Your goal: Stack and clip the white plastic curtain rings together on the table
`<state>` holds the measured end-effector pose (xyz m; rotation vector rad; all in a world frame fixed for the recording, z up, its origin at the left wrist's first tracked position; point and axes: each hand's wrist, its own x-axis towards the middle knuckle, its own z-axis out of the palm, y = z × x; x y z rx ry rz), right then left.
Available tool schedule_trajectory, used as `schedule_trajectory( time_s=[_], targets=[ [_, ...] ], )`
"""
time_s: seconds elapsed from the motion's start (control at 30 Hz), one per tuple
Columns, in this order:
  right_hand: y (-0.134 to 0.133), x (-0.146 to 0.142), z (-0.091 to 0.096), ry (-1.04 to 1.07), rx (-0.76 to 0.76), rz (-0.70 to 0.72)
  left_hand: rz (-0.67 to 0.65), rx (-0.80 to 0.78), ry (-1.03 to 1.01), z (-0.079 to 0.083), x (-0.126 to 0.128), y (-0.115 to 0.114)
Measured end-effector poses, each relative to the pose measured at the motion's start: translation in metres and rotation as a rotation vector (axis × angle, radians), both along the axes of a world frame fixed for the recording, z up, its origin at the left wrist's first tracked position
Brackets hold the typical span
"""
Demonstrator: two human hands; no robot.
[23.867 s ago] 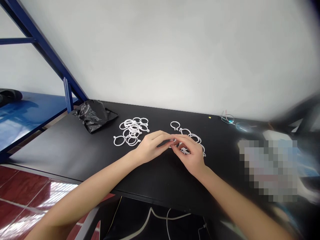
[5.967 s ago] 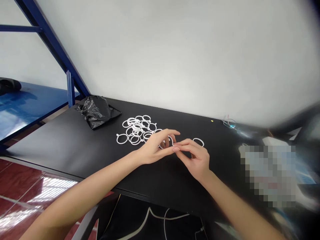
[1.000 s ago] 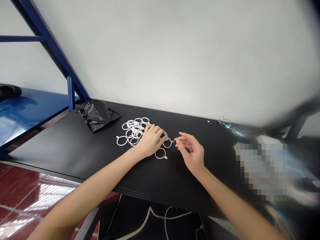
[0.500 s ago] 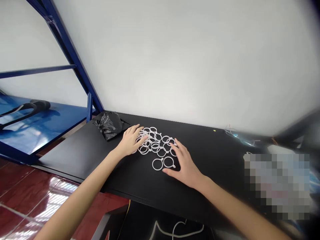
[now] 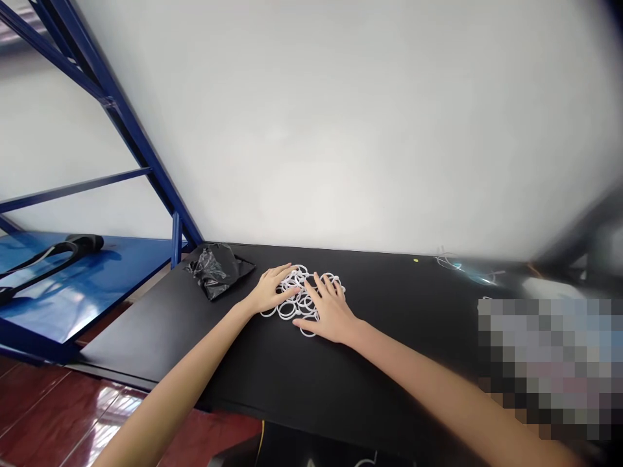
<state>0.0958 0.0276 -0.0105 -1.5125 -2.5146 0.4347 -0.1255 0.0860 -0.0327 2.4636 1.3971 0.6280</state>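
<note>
A cluster of thin white rings [image 5: 287, 311], each with a small knob, lies on the black tabletop [image 5: 389, 298]. At the left side of the cluster, my left hand [image 5: 267, 290] rests palm down with its fingers extended over some rings. My right hand [image 5: 329, 310] lies over the right part of the cluster, fingers spread and thumb stretched toward the near rings. Both hands are open, and they hide several of the rings beneath them.
A crumpled black plastic bag [image 5: 218, 269] lies left of the rings near the wall. Farther left are a blue metal frame [image 5: 146, 155] and a blue shelf [image 5: 63, 285] with a black strap-like object [image 5: 68, 250]. Clear plastic [image 5: 470, 274] and a pixelated area are at right.
My right hand has moved left, and the rings beside it are bunched closer to my left hand. The camera view has tilted up slightly.
</note>
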Motion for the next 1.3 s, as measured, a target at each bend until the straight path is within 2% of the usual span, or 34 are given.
schedule_trajectory(
  time_s=[0.17,0.4,0.53,0.6,0.73,0.83,0.97,1.1,1.3],
  targets=[
    [0.008,0.018,-0.001,0.005,0.020,0.027,-0.079,0.023,-0.026,0.002,0.023,0.004],
    [-0.016,0.077,-0.001,0.048,0.029,-0.036,-0.180,0.001,-0.098,0.005,0.079,-0.016],
    [-0.027,0.112,-0.004,0.100,0.028,-0.040,-0.185,-0.107,-0.182,0.006,0.113,-0.033],
    [-0.029,0.121,-0.005,0.137,0.036,-0.047,-0.165,-0.215,-0.302,0.008,0.122,-0.037],
    [-0.031,0.128,-0.004,0.192,0.063,-0.049,-0.112,-0.344,-0.528,0.019,0.115,-0.036],
    [-0.034,0.128,0.001,0.259,0.126,-0.069,-0.257,-0.353,-0.438,0.035,0.092,-0.034],
    [-0.040,0.124,0.006,0.386,0.233,-0.053,-0.430,-0.333,-0.194,0.051,0.070,-0.036],
    [-0.044,0.118,0.006,0.450,0.267,0.036,-0.419,-0.341,-0.054,0.049,0.072,-0.041],
    [-0.046,0.109,0.006,0.409,0.248,0.131,-0.373,-0.299,-0.067,0.044,0.078,-0.044]
  ],
)
